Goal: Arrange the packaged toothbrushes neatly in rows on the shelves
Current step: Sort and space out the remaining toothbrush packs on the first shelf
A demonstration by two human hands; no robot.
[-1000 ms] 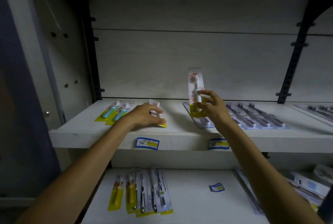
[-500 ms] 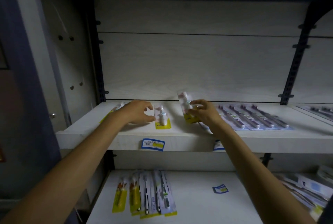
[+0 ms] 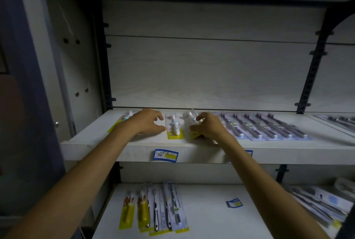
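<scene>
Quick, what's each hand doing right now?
Left hand: open, holding nothing, beside the yellow-backed toothbrush pack.
Right hand: closed on a second toothbrush pack, low over the upper shelf.

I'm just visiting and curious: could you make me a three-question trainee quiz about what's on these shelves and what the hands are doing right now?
1. True or false: the right hand is holding a yellow-backed toothbrush pack.
2. On which side of the upper shelf do the purple toothbrush packs lie: A left, B right?
3. Fill in: the left hand rests open beside a pack lying ____ on the shelf.

Key: 1 true; 2 B; 3 flat
</scene>
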